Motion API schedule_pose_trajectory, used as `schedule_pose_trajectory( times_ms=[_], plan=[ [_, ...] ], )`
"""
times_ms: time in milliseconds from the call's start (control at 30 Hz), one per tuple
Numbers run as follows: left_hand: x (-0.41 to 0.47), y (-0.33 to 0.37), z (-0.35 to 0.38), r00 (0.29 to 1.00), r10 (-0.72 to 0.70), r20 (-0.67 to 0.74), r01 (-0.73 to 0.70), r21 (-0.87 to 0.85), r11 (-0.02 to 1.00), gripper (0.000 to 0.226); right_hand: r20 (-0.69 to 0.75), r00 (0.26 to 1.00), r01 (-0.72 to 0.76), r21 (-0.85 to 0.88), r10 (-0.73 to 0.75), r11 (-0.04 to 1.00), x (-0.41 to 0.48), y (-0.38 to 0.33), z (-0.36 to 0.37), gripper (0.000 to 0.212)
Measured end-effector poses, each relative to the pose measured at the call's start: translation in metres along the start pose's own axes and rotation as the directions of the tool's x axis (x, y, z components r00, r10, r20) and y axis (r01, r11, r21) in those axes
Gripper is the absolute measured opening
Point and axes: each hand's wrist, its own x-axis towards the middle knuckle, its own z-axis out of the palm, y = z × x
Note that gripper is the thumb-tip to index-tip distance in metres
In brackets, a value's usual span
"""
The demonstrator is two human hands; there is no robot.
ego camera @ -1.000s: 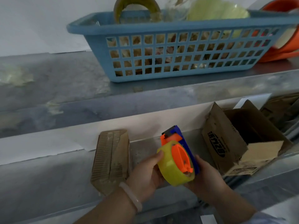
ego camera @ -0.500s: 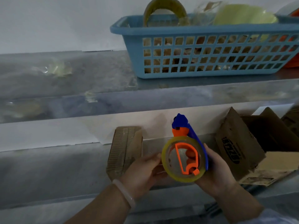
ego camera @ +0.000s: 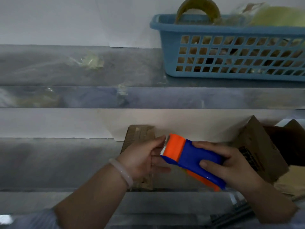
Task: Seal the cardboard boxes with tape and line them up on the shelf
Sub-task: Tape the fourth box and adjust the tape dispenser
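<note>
**Grip.** We log the right hand [ego camera: 231, 164] wrapped round the blue body of the dispenser [ego camera: 191, 156], thumb on top and fingers underneath. The left hand [ego camera: 142, 159] pinches the orange cutter end, thumb above the teeth and fingers below. We cannot tell whether any tape lies between those fingertips.

**Axis.** The dispenser's length runs from the cutter, up and left, to the heel, down and right, across the front of the shelf [ego camera: 57, 162].

**Boxes.** The flat box [ego camera: 140, 133] lies just behind the left hand, partly hidden by it, on the side the cutter faces. The open box [ego camera: 254, 142] stands to the right past the right hand, tilted, flaps apart and unsealed. We judge that no box is taped yet.

**Further out.** On the shelf above, up and right, we note a basket [ego camera: 171, 47] with a spare roll [ego camera: 198, 5] sticking out.
</note>
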Motion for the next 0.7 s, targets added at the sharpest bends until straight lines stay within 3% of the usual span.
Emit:
schedule_pose_trajectory(
  times_ms=[133,200,267,333,500,700],
  plan=[
    [-0.004,-0.005,-0.009,0.994,0.054,-0.094,-0.045,0.095,0.995,0.020,0.083,0.997,0.006,-0.047,-0.002,0.999,0.004,-0.001,0.006,0.041],
    [-0.008,-0.007,-0.014,0.967,0.183,-0.178,-0.137,0.241,0.961,0.017,0.143,0.990,-0.007,-0.065,0.016,0.998,0.007,0.000,0.010,0.047],
    [-0.014,-0.009,-0.018,0.905,0.351,-0.241,-0.220,0.441,0.870,0.018,0.180,0.983,-0.008,-0.117,0.029,0.993,0.011,0.000,0.015,0.050],
    [-0.019,-0.014,-0.023,0.846,0.459,-0.270,-0.264,0.536,0.802,0.021,0.207,0.978,0.007,-0.170,0.029,0.985,0.013,0.001,0.020,0.049],
    [-0.028,-0.026,-0.045,0.739,0.523,-0.425,-0.293,0.497,0.817,0.026,0.258,0.965,0.007,-0.219,0.051,0.976,0.015,0.003,0.021,0.047],
    [-0.050,-0.040,-0.103,0.688,0.465,-0.558,-0.294,0.372,0.881,0.024,0.253,0.960,-0.047,-0.284,0.122,0.958,0.006,0.010,-0.006,0.047]
  ],
)
